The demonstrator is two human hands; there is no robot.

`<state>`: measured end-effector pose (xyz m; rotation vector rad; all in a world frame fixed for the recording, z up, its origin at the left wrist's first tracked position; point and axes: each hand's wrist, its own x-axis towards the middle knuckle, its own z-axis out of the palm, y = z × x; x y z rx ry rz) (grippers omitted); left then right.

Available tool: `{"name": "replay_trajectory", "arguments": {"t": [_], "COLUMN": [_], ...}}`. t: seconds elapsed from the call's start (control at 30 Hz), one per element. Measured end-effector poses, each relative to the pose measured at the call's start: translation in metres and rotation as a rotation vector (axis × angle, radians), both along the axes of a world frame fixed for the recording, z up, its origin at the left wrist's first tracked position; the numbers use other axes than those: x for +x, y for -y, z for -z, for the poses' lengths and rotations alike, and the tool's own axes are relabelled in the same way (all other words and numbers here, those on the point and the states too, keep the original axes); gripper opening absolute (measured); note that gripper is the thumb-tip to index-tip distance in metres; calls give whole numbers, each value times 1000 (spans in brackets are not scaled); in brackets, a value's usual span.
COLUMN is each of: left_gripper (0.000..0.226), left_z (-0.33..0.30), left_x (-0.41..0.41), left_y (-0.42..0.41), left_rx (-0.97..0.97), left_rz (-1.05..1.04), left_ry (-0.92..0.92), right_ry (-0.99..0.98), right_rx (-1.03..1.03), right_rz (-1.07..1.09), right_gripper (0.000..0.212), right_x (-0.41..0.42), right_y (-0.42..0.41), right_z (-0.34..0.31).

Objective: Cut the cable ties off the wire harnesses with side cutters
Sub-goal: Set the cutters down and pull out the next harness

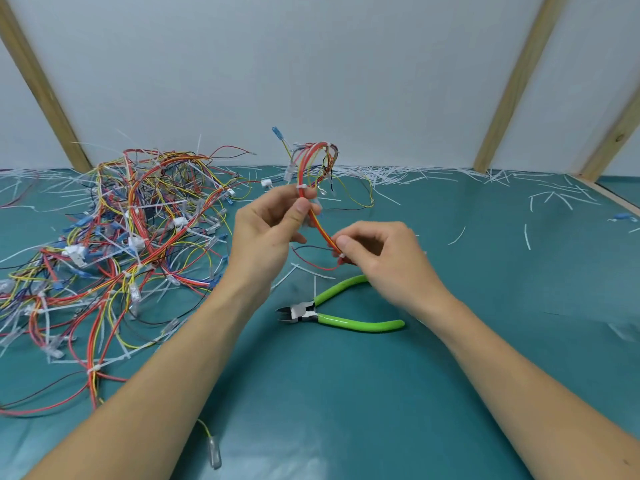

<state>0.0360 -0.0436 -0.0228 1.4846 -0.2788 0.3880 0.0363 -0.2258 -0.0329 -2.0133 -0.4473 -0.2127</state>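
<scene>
My left hand [268,225] pinches a red, orange and yellow wire harness [313,174] near a white cable tie [300,187], holding it up above the table. My right hand [375,252] pinches the same harness lower down, at another white cable tie [341,255]. The harness loops upward between and beyond the hands, with clear connectors hanging from it. Green-handled side cutters [341,315] lie on the teal mat below my hands, jaws pointing left, held by neither hand.
A big tangled pile of wire harnesses [121,237] with white ties covers the left of the teal mat [346,393]. Cut tie offcuts [415,174] litter the back edge and right side. A loose clear connector [214,453] lies near my left forearm. Wooden frame posts rise behind.
</scene>
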Motion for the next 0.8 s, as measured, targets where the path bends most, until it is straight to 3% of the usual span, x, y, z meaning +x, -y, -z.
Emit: {"name": "replay_trajectory", "arguments": {"t": [0.13,0.33,0.5,0.8], "left_gripper": [16,18,15,36], "left_z": [-1,-2,-6,-7], "left_x": [2,4,5,-2], "left_y": [-6,-11,-12,0], "left_rx": [-117,-254,-291,-26], "left_rz": [-68,-109,-124,42], "left_ry": [-66,-159,-211,-252], "right_ry": [103,91,-25,-306], "right_rx": [-178,-185,149,683], "right_rz": [30,-33,-89,-44], "right_gripper": [10,9,19,17], "right_x": [-3,-3,-2,4], "right_y": [0,-1,-1,11], "right_z": [2,0,-9,-23]}}
